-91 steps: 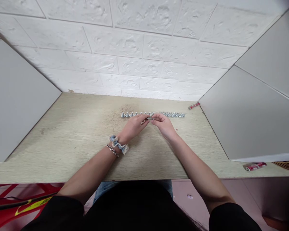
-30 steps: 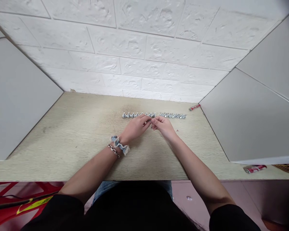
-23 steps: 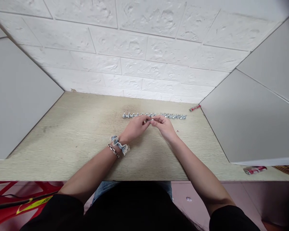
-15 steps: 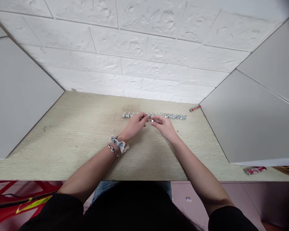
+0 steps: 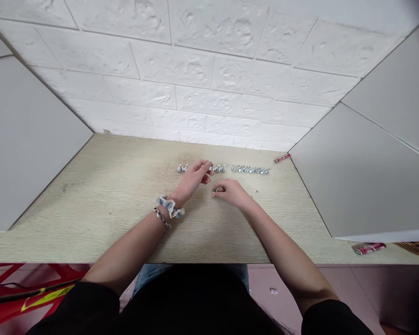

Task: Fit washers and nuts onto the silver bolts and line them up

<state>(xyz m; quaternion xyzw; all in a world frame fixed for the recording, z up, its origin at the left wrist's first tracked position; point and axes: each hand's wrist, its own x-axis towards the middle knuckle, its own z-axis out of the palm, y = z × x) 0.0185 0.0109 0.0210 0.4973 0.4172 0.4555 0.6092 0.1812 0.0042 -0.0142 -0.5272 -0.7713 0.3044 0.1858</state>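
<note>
My left hand (image 5: 194,176) is closed in a pinch, with a small metal piece (image 5: 210,163) showing at its fingertips. It hides part of a row of silver screws (image 5: 221,169) standing on the pale wooden table (image 5: 125,186). Lower and to the right, my right hand (image 5: 229,192) has its fingertips pressed together on something small and shiny (image 5: 214,190), too small to make out. Beyond it, a tight line of silver screws (image 5: 250,170) lies towards the right.
A white brick-patterned wall (image 5: 192,97) rises behind the table. Grey panels stand at the left (image 5: 31,144) and right (image 5: 363,181). One red battery (image 5: 282,158) lies by the right panel, another (image 5: 369,248) near the front edge.
My hands have moved apart. The right hand has come down and a little left, uncovering screws between the two groups; the left fingertips have lifted slightly.
</note>
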